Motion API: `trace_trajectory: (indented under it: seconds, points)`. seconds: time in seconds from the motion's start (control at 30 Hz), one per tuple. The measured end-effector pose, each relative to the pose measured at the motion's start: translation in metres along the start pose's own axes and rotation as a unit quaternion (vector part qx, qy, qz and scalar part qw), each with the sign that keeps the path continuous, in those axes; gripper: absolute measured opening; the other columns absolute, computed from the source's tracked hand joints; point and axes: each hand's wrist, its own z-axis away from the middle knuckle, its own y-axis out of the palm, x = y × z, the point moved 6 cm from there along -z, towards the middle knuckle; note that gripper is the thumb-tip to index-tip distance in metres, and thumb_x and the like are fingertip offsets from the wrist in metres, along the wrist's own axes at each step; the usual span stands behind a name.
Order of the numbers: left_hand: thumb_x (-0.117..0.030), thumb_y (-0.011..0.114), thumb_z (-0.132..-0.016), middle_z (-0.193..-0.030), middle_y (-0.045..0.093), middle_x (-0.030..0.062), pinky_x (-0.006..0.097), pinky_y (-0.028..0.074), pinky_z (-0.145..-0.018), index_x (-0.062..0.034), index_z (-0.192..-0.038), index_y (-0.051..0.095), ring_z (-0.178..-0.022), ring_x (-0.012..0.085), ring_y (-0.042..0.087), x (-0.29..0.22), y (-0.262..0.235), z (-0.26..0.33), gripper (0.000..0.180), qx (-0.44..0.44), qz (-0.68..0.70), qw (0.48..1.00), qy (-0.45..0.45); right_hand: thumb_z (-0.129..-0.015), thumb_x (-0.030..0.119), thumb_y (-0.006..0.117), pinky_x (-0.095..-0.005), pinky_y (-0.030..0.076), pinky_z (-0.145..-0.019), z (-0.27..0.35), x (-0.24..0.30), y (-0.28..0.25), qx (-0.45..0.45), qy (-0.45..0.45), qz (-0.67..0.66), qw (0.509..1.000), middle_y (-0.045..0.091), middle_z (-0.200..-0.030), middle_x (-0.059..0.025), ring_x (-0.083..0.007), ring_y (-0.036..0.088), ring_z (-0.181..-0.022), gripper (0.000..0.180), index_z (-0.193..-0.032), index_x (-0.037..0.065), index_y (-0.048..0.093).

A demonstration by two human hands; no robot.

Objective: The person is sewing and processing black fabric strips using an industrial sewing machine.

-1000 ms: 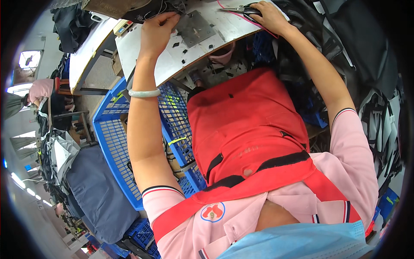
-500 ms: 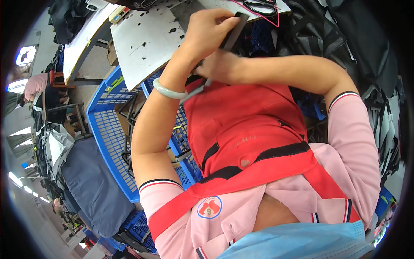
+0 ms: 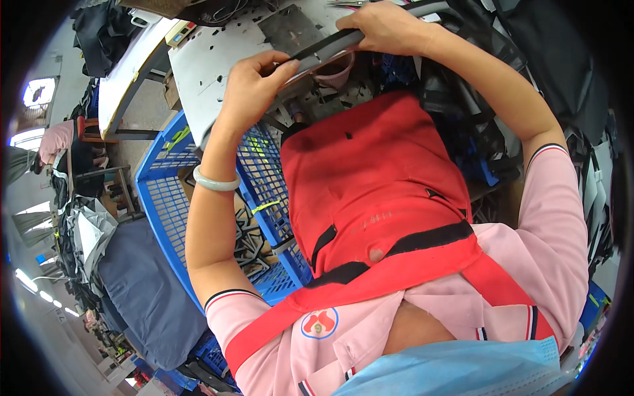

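Note:
A long dark grey and black strip [image 3: 322, 53] is stretched between my two hands above the front edge of the white worktable [image 3: 205, 86]. My left hand [image 3: 254, 86] pinches it near its left part, thumb on top. Farther right, my right hand [image 3: 386, 30] is closed around the strip, and a grey length shows past that hand toward the upper right. What the strip is made of, I cannot tell. A pale bangle [image 3: 216, 179] sits on my left wrist.
Left of my lap stands a blue plastic crate [image 3: 165, 204] holding dark frame-like pieces. A pinkish bowl [image 3: 335, 71] is under the strip. Dark sheet material [image 3: 561, 72] hangs at the right. Another person [image 3: 56, 138] bends over at the far left.
My hands were close together and crossing, with the strip slanting between them. They have moved apart, left hand to the left, right hand up and right, and the strip now spans them.

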Motion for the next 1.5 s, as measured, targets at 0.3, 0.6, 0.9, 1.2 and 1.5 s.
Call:
trace_trajectory:
  seconds: [0.3, 0.6, 0.9, 1.2, 1.5]
  points:
    - [-0.023, 0.074, -0.085, -0.076, 0.07, 0.0047, 0.022, 0.046, -0.061, 0.003, -0.098, 0.073, -0.066, 0.0077, 0.057, 0.002, -0.033, -0.042, 0.029, -0.101, 0.007, 0.995, 0.025, -0.077, 0.03, 0.066, -0.047, 0.051, -0.075, -0.04, -0.02, -0.026, -0.052, 0.016, 0.001, 0.999, 0.067, -0.086, -0.0222, -0.0394, 0.065, -0.086, 0.033, -0.1, 0.006, 0.068]
    - [-0.024, 0.075, -0.084, -0.069, 0.064, 0.0012, 0.021, 0.04, -0.055, -0.0013, -0.095, 0.076, -0.062, 0.0064, 0.053, 0.013, -0.043, -0.058, 0.025, -0.114, 0.01, 0.993, -0.022, -0.074, 0.033, 0.068, -0.0454, 0.053, -0.073, -0.063, -0.035, -0.019, -0.093, -0.008, -0.019, 0.995, 0.068, -0.086, -0.0224, -0.0387, 0.066, -0.084, 0.037, -0.099, 0.005, 0.071]
    - [-0.025, 0.074, -0.085, -0.066, 0.061, 0.0, 0.021, 0.037, -0.051, -0.0017, -0.095, 0.076, -0.055, 0.0056, 0.047, 0.024, -0.051, -0.074, 0.025, -0.124, 0.063, 0.99, -0.033, -0.074, 0.034, 0.071, -0.0445, 0.052, -0.073, -0.077, -0.035, -0.032, -0.137, -0.023, -0.021, 0.99, 0.068, -0.086, -0.0209, -0.0368, 0.066, -0.083, 0.038, -0.098, 0.006, 0.073]
    - [-0.028, 0.074, -0.086, -0.069, 0.065, 0.0016, 0.022, 0.042, -0.054, -0.0005, -0.096, 0.075, -0.059, 0.0062, 0.052, 0.017, -0.049, -0.05, 0.03, -0.144, 0.034, 0.989, 0.016, -0.078, 0.03, 0.067, -0.0449, 0.052, -0.08, -0.033, -0.012, -0.031, -0.137, 0.074, -0.054, 0.986, 0.069, -0.093, -0.0208, -0.0366, 0.066, -0.092, 0.036, -0.104, 0.005, 0.071]
    - [-0.029, 0.074, -0.086, -0.068, 0.065, 0.0025, 0.022, 0.045, -0.054, -0.0014, -0.096, 0.076, -0.057, 0.0071, 0.055, 0.023, -0.051, -0.064, 0.029, -0.153, 0.044, 0.987, 0.018, -0.074, 0.035, 0.068, -0.0451, 0.053, -0.078, -0.065, -0.039, -0.023, -0.136, 0.067, -0.011, 0.988, 0.069, -0.089, -0.0205, -0.0374, 0.067, -0.088, 0.039, -0.099, 0.005, 0.072]
